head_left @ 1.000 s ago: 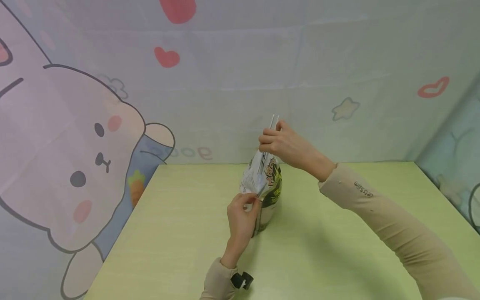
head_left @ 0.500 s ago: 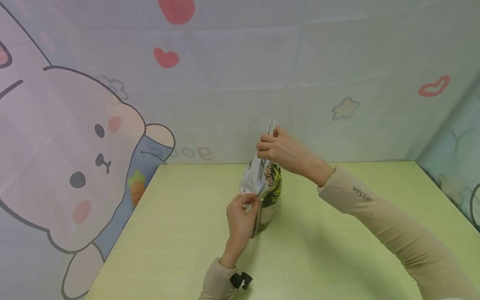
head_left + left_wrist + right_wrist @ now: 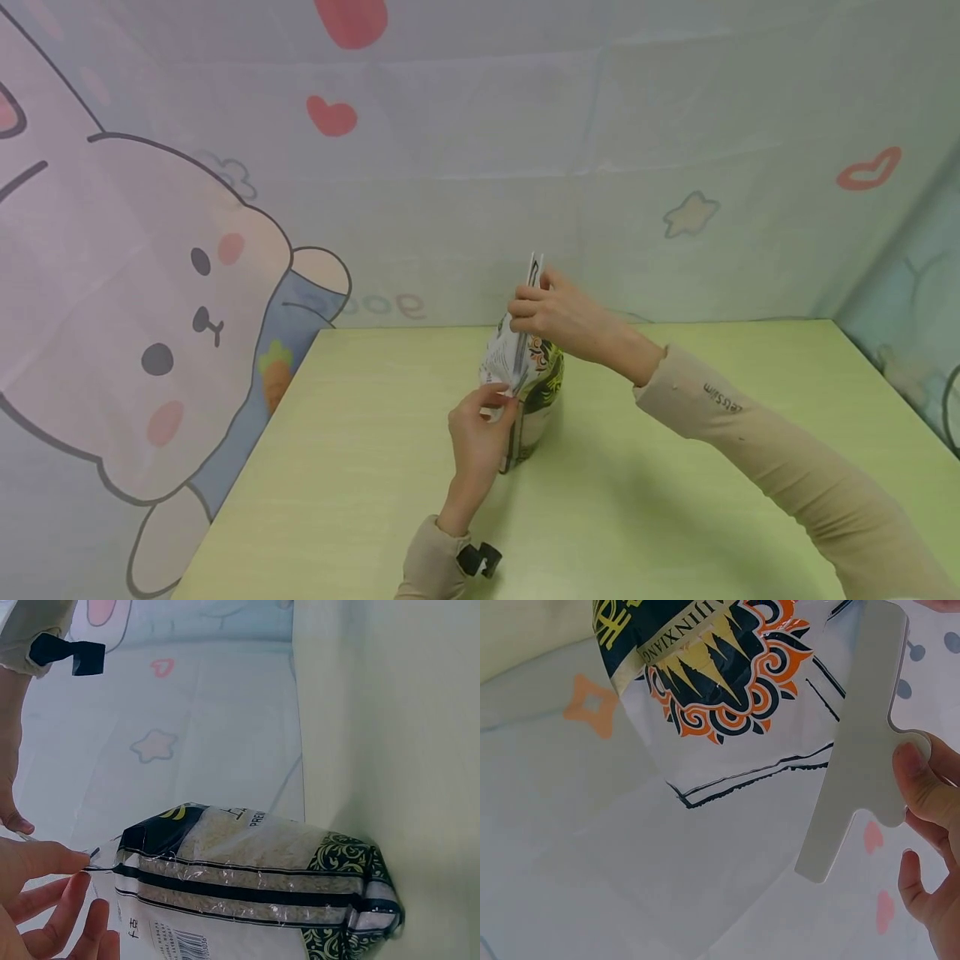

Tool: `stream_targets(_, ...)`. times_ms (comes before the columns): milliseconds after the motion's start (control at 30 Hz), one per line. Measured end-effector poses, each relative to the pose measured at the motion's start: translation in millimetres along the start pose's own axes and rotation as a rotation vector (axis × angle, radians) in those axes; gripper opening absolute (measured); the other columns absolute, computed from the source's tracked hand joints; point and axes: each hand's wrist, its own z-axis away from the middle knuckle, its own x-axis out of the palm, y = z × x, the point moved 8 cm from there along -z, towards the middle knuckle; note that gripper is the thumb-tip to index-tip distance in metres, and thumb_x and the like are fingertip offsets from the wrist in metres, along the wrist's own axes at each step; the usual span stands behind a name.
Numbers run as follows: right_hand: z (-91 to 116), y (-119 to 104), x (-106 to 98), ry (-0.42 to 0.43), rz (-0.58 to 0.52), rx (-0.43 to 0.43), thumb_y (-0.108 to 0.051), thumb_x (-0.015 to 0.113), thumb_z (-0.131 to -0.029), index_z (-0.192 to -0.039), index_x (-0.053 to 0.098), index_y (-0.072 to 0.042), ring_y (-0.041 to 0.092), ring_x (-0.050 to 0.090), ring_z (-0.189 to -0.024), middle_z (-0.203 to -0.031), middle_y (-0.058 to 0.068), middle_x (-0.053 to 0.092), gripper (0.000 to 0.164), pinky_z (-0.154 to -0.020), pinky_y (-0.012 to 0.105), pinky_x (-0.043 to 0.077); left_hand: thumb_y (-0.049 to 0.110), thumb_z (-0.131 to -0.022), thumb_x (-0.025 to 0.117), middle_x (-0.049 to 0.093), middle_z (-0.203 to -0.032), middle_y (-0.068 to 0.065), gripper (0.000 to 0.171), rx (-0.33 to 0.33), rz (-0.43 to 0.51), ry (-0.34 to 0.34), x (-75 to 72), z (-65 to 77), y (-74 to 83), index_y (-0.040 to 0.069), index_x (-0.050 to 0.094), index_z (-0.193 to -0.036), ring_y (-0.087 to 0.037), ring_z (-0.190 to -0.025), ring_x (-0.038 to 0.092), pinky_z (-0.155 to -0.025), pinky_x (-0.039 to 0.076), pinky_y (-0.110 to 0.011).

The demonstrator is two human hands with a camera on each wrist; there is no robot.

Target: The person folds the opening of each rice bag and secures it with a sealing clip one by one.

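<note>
A plastic bag of rice [image 3: 546,392] stands on the table, its grains showing through a clear side panel in the left wrist view. At its near top corner my left hand [image 3: 476,437] pinches the film between thumb and index finger, the other fingers loosely bent. My right hand [image 3: 566,317] grips a long white bag clip [image 3: 866,742] by its rounded middle tab, with the thumb pressed on the flat side. In the head view the clip appears as two thin parallel bars along the bag's top edge. The bag's flattened top, with dark outlines, passes behind the clip in the right wrist view.
The pale green table [image 3: 360,475] spreads around the bag. Close behind its far edge hangs a printed cloth backdrop [image 3: 465,125] with a rabbit, hearts and a star. A black strap piece [image 3: 480,559] sits at my left cuff.
My right hand and the clip have come down and slightly left, along the bag's top edge toward my left hand. The left hand keeps its pinch and has shifted slightly left.
</note>
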Motion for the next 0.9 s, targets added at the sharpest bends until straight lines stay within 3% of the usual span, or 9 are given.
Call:
stream_targets(300,2.8,-3.4,1.6,-0.021,-0.013,0.008,-0.007,0.065,-0.077,-0.079,0.06,-0.016,0.013,0.043,-0.083,-0.085,-0.005,0.054,0.01,-0.07,0.031,0.028,0.005,-0.07,0.071,0.068,-0.072,-0.005,0.015,-0.035,-0.019,-0.044,1.9,1.4,-7.0,0.006,0.067,-0.085,-0.024,-0.07,0.062,-0.06,0.049,-0.036)
stream_targets(700,5.1,-15.5,3.0,-0.006,0.041,-0.032,-0.015,0.07,-0.073,-0.078,0.056,-0.017,0.012,0.041,-0.081,-0.081,-0.006,0.05,0.015,-0.07,0.03,0.026,0.012,-0.072,0.072,0.069,-0.074,-0.003,0.016,-0.055,-0.069,-0.074,0.7,1.2,-10.6,0.008,0.067,-0.087,-0.021,-0.071,0.062,-0.059,0.046,-0.024)
stream_targets(900,6.2,-21.5,3.6,0.0,0.045,-0.047,-0.012,0.067,-0.077,-0.076,0.056,-0.017,0.012,0.041,-0.079,-0.078,-0.006,0.049,0.012,-0.069,0.028,0.029,0.014,-0.072,0.072,0.069,-0.074,-0.003,0.017,-0.056,-0.066,-0.073,0.2,2.0,-11.4,0.009,0.067,-0.088,-0.021,-0.071,0.062,-0.059,0.044,-0.023)
